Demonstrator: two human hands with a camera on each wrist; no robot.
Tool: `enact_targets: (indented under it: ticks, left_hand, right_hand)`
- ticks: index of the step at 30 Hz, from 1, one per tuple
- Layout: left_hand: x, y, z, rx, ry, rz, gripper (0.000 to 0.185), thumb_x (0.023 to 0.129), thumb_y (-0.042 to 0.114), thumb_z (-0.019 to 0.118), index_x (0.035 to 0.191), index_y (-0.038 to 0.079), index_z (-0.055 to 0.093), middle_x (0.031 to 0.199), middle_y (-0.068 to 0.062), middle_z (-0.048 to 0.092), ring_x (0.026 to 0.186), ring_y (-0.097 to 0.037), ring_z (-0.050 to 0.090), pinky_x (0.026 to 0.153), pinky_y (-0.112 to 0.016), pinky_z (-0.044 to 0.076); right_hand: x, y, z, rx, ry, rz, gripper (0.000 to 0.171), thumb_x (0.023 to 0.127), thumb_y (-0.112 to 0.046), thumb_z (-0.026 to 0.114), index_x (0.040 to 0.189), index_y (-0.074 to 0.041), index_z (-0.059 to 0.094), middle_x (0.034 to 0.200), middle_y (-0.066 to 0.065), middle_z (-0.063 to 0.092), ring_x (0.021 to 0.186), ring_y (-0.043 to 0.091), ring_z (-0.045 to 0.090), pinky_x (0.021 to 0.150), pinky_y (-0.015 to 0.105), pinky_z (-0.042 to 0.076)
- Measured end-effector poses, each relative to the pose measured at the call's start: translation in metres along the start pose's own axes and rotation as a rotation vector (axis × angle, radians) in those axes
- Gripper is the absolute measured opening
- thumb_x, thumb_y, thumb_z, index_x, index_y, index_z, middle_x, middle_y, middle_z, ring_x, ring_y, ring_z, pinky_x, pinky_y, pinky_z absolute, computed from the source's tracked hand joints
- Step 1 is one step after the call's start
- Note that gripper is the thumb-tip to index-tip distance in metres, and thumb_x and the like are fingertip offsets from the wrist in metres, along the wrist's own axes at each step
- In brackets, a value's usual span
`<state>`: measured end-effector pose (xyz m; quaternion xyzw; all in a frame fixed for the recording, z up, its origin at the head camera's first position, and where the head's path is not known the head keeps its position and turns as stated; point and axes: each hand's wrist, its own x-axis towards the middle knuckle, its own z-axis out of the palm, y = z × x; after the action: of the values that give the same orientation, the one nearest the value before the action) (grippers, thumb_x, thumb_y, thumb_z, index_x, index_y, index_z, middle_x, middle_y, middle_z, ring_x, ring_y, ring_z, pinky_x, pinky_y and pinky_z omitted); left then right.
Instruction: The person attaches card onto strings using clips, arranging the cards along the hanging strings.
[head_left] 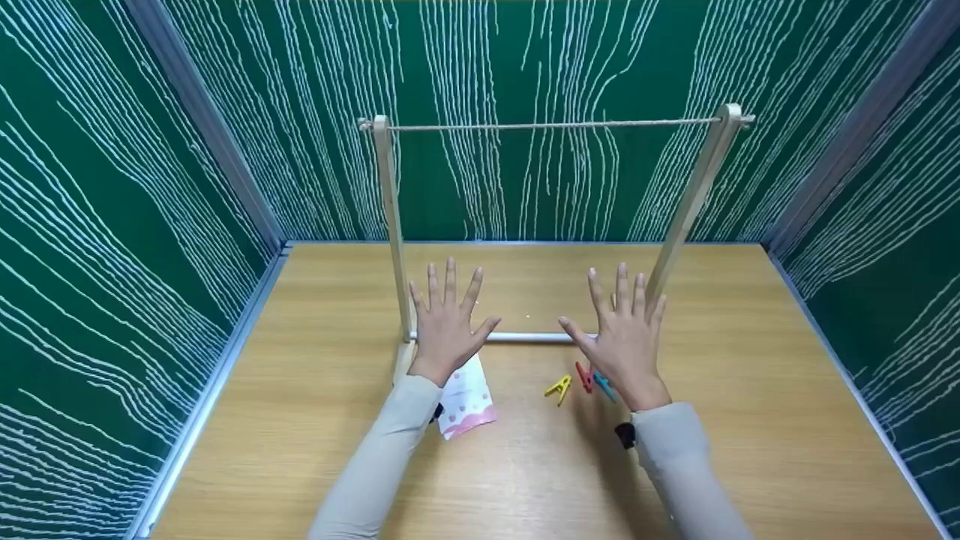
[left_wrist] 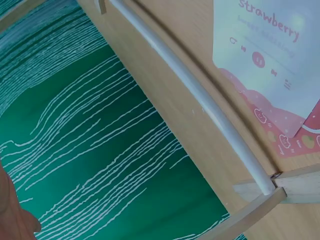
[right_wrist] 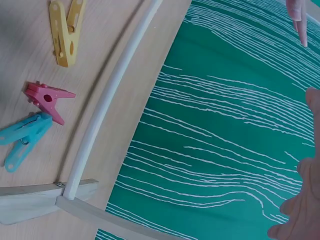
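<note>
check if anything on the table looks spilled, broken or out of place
Nothing looks spilled or broken. Two small oddities: a pale speck lies on the table beyond the white rod, too small to identify, and the strawberry card sits askew over another pink printed piece.

The person in front of me has the left hand (head_left: 448, 334) and right hand (head_left: 626, 345) out above the table (head_left: 525, 480), fingers spread, backs up, well apart. Between and beyond them stands a wooden frame (head_left: 691, 187), a cord (head_left: 555, 124) strung across its top and a white rod (head_left: 532, 337) running low. A pink-and-white card (head_left: 469, 401) lies partly hidden by the left arm. Nearer the right wrist I see three clips: yellow (head_left: 559, 387), red (head_left: 584, 377) and blue (head_left: 604, 387), the last two close together. Green walls (head_left: 510, 195) streaked with white lines surround everything.
</note>
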<state>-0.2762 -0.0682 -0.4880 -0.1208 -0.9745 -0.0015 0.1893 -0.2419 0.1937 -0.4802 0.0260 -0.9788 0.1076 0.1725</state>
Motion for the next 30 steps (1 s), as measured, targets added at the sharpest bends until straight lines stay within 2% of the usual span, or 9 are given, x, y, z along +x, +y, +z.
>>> enact_targets:
  ticks: [6, 9, 14, 19, 22, 26, 30]
  left_hand:
    - [0.002, -0.004, -0.003, -0.019, 0.008, -0.007, 0.081, 0.088, 0.073, 0.033, 0.154, 0.035, 0.006, 0.163, -0.011, 0.004, 0.147, -0.044, 0.008, 0.111, -0.069, 0.003]
    - [0.001, -0.007, -0.004, -0.023, 0.004, -0.009, 0.080, 0.089, 0.073, 0.030, 0.155, 0.033, 0.007, 0.163, -0.012, 0.006, 0.147, -0.043, 0.010, 0.112, -0.068, 0.004]
    - [-0.003, -0.013, 0.001, -0.108, -0.024, -0.029, 0.079, 0.091, 0.069, 0.033, 0.155, 0.029, 0.009, 0.162, -0.011, 0.009, 0.147, -0.041, 0.009, 0.114, -0.066, 0.003]
    - [-0.010, -0.022, 0.008, -0.274, -0.057, -0.062, 0.074, 0.096, 0.059, 0.039, 0.155, 0.021, 0.016, 0.161, -0.009, 0.017, 0.148, -0.037, 0.013, 0.116, -0.061, 0.002]
    - [-0.016, -0.028, 0.015, -0.365, -0.052, -0.086, 0.070, 0.098, 0.053, 0.041, 0.154, 0.016, 0.021, 0.159, -0.009, 0.024, 0.146, -0.036, 0.019, 0.118, -0.057, 0.006]
    - [-0.024, -0.036, 0.025, -0.472, -0.036, -0.114, 0.066, 0.098, 0.047, 0.045, 0.151, 0.010, 0.028, 0.154, -0.012, 0.034, 0.142, -0.036, 0.029, 0.117, -0.053, 0.014]
    - [-0.033, -0.042, 0.035, -0.598, -0.056, -0.168, 0.061, 0.098, 0.043, 0.047, 0.147, 0.006, 0.036, 0.148, -0.016, 0.042, 0.138, -0.036, 0.035, 0.115, -0.054, 0.019]
  right_hand:
    - [0.004, 0.001, -0.006, 0.040, 0.002, -0.003, 0.087, 0.086, -0.074, 0.040, 0.155, -0.030, 0.010, 0.162, 0.013, 0.001, 0.147, 0.042, -0.001, 0.111, 0.067, -0.008]
    - [0.003, 0.003, -0.008, 0.073, 0.015, -0.003, 0.085, 0.088, -0.071, 0.042, 0.155, -0.030, 0.010, 0.162, 0.014, 0.005, 0.147, 0.042, 0.004, 0.112, 0.067, -0.005]
    - [-0.003, 0.009, -0.009, 0.179, 0.069, 0.017, 0.079, 0.092, -0.059, 0.049, 0.155, -0.026, 0.015, 0.160, 0.016, 0.018, 0.145, 0.041, 0.018, 0.114, 0.065, 0.003]
    - [-0.010, 0.015, -0.006, 0.350, 0.148, 0.079, 0.071, 0.095, -0.046, 0.055, 0.153, -0.020, 0.023, 0.156, 0.015, 0.030, 0.141, 0.039, 0.030, 0.116, 0.059, 0.011]
    - [-0.014, 0.019, -0.003, 0.473, 0.153, 0.121, 0.069, 0.096, -0.044, 0.054, 0.153, -0.019, 0.024, 0.155, 0.014, 0.032, 0.140, 0.038, 0.032, 0.116, 0.057, 0.018]
    - [-0.020, 0.027, 0.001, 0.659, 0.087, 0.201, 0.070, 0.095, -0.049, 0.053, 0.153, -0.025, 0.023, 0.157, 0.010, 0.029, 0.142, 0.035, 0.031, 0.114, 0.056, 0.024]
    - [-0.025, 0.037, 0.009, 0.817, 0.016, 0.250, 0.070, 0.094, -0.048, 0.054, 0.153, -0.027, 0.022, 0.155, 0.012, 0.033, 0.136, 0.034, 0.040, 0.112, 0.053, 0.031]
